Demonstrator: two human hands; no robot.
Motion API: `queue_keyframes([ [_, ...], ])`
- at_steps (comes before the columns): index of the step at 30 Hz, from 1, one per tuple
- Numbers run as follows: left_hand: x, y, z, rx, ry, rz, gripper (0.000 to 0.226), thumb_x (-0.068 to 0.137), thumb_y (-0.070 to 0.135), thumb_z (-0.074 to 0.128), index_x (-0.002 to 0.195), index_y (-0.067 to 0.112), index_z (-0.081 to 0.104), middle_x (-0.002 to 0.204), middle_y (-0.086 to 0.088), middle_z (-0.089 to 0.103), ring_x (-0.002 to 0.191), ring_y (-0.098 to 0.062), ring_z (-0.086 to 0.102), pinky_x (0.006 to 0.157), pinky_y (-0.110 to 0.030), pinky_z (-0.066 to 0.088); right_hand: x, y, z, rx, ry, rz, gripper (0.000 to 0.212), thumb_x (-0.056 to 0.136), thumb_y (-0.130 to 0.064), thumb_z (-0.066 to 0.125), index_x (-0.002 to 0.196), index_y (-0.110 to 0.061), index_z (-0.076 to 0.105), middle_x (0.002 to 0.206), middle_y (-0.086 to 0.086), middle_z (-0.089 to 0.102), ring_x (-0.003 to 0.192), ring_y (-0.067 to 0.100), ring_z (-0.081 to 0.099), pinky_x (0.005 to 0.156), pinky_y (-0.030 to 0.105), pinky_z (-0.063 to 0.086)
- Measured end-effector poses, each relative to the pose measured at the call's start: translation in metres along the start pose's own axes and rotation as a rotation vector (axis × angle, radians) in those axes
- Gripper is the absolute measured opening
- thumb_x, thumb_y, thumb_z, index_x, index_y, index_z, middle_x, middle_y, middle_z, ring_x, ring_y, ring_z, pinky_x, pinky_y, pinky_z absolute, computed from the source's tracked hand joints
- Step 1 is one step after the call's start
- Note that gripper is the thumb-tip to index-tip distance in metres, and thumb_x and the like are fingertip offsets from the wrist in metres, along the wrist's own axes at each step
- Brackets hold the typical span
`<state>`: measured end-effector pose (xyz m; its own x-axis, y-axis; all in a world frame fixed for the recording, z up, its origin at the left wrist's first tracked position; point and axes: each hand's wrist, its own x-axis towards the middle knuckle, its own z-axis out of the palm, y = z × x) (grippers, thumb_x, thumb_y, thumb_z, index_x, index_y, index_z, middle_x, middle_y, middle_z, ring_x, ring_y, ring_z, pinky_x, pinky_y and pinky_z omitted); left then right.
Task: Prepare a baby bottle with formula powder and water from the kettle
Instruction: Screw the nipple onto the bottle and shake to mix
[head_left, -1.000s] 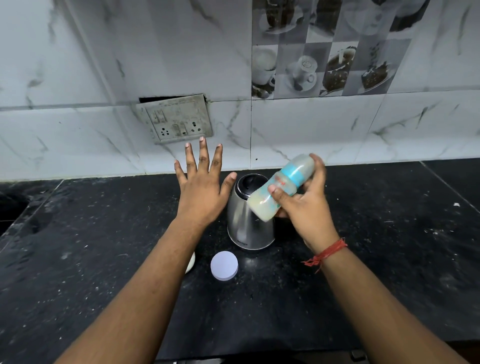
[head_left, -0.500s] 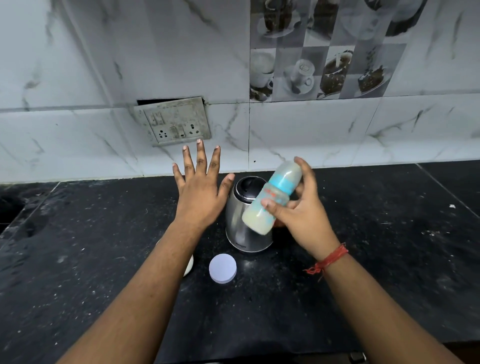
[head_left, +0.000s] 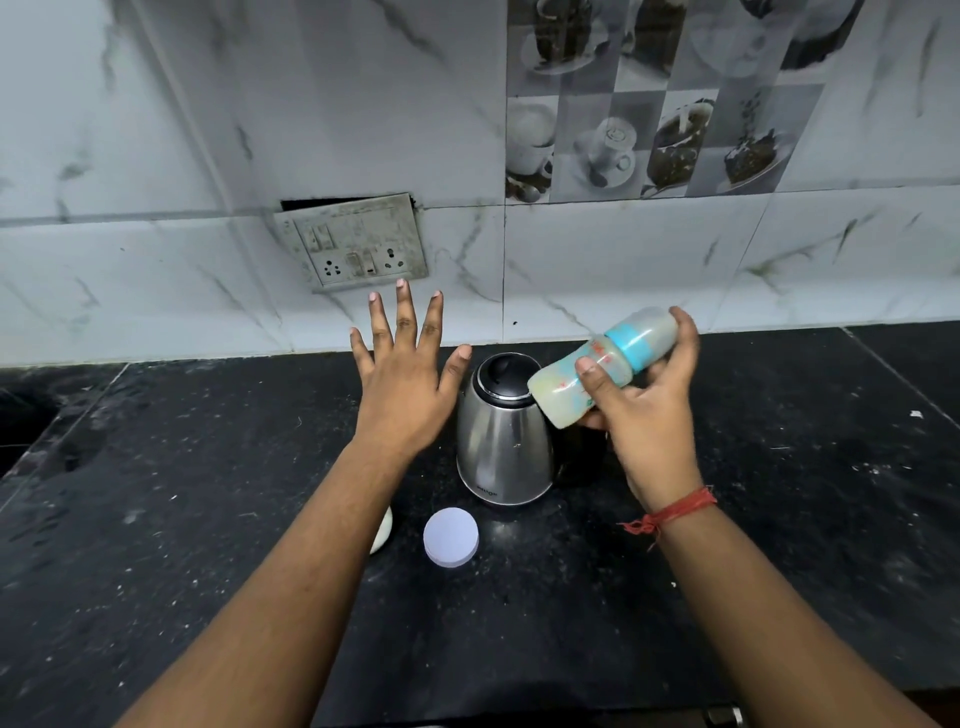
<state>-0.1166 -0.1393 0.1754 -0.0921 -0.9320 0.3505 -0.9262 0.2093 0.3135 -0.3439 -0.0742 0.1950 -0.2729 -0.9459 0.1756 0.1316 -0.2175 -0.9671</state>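
The baby bottle (head_left: 602, 366), milky inside with a blue collar, is tipped nearly sideways in the air above the steel kettle (head_left: 503, 441), the right hand (head_left: 641, 410) wrapped round it. The left hand (head_left: 408, 379) hovers spread and empty just left of the kettle. A round white lid (head_left: 450, 537) lies flat on the black tabletop (head_left: 156, 519) nearer the person.

baby bottle (head_left: 602, 366) tipped flatter, swung rightward
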Motion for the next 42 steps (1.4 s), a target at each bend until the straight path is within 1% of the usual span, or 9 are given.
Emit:
queue_keyframes([
  [4,0.001,0.001,0.000,0.003,-0.004,-0.001,0.082,0.093,0.075,0.000,0.163,0.033,-0.003,0.171,-0.003,-0.020,0.156,-0.031,-0.025,0.123,-0.062,-0.010,-0.008,0.008,0.000,-0.177,-0.231,0.033,0.098,0.082,-0.005,0.081,0.149,-0.046,0.023,0.127,-0.004,0.060,0.094,0.016,0.075,0.075,0.042,0.063],
  [7,0.002,0.000,0.000,-0.005,-0.008,-0.006,0.079,0.095,0.073,0.003,0.163,0.033,-0.003,0.171,-0.003,-0.020,0.155,-0.030,-0.025,0.123,-0.062,-0.009,-0.003,0.001,-0.002,-0.059,-0.099,0.032,0.095,0.084,-0.002,0.077,0.151,-0.041,0.022,0.126,0.002,0.059,0.089,0.008,0.074,0.058,0.032,0.060],
  [11,0.002,-0.001,0.000,-0.011,-0.007,-0.008,0.079,0.095,0.073,0.003,0.163,0.033,-0.003,0.171,-0.002,-0.020,0.155,-0.030,-0.026,0.124,-0.063,-0.009,0.004,-0.001,-0.003,-0.006,0.037,-0.021,0.094,0.086,-0.007,0.077,0.152,-0.040,0.019,0.126,-0.001,0.061,0.098,0.017,0.074,0.060,0.034,0.061],
  [15,0.002,-0.001,0.002,-0.017,-0.011,-0.007,0.083,0.093,0.076,-0.001,0.163,0.033,-0.004,0.170,-0.002,-0.021,0.155,-0.030,-0.026,0.123,-0.062,-0.010,-0.004,0.006,-0.001,-0.293,-0.253,-0.003,0.098,0.079,-0.017,0.085,0.146,-0.053,0.024,0.125,-0.009,0.063,0.096,0.019,0.075,0.080,0.047,0.062],
  [21,0.001,0.001,-0.001,-0.025,-0.023,-0.025,0.079,0.095,0.072,0.006,0.164,0.033,-0.002,0.171,-0.002,-0.021,0.155,-0.030,-0.026,0.124,-0.062,-0.010,0.003,-0.002,0.002,0.023,0.031,-0.024,0.095,0.086,-0.005,0.076,0.152,-0.040,0.019,0.128,0.001,0.061,0.106,0.019,0.072,0.061,0.033,0.061],
  [26,0.003,0.001,0.002,-0.020,-0.015,-0.011,0.080,0.095,0.073,0.004,0.163,0.033,-0.003,0.171,-0.002,-0.020,0.156,-0.030,-0.024,0.124,-0.063,-0.008,-0.006,0.007,0.007,-0.280,-0.271,0.022,0.100,0.079,-0.016,0.085,0.148,-0.051,0.022,0.127,-0.012,0.061,0.097,0.020,0.075,0.086,0.050,0.061],
  [31,0.005,0.000,-0.001,-0.037,-0.012,-0.016,0.079,0.096,0.073,0.006,0.164,0.033,-0.002,0.171,-0.002,-0.019,0.155,-0.029,-0.025,0.124,-0.063,-0.009,0.003,-0.003,0.006,0.055,0.008,-0.005,0.094,0.086,-0.001,0.075,0.153,-0.037,0.019,0.128,0.000,0.062,0.104,0.012,0.073,0.061,0.034,0.061],
  [37,0.006,0.002,0.001,-0.034,-0.016,-0.006,0.080,0.095,0.074,0.004,0.163,0.032,-0.002,0.171,-0.002,-0.019,0.156,-0.029,-0.024,0.124,-0.064,-0.007,-0.002,0.005,0.004,-0.292,-0.195,-0.028,0.098,0.079,-0.015,0.085,0.145,-0.054,0.025,0.112,-0.021,0.066,0.099,0.019,0.075,0.085,0.046,0.061],
  [42,0.009,0.004,0.001,-0.049,-0.013,-0.006,0.078,0.096,0.072,0.007,0.163,0.032,-0.002,0.171,-0.002,-0.019,0.156,-0.029,-0.024,0.124,-0.063,-0.007,0.005,-0.003,0.003,0.039,0.087,-0.044,0.097,0.085,-0.005,0.077,0.154,-0.037,0.017,0.123,-0.003,0.065,0.103,0.016,0.073,0.063,0.033,0.061],
])
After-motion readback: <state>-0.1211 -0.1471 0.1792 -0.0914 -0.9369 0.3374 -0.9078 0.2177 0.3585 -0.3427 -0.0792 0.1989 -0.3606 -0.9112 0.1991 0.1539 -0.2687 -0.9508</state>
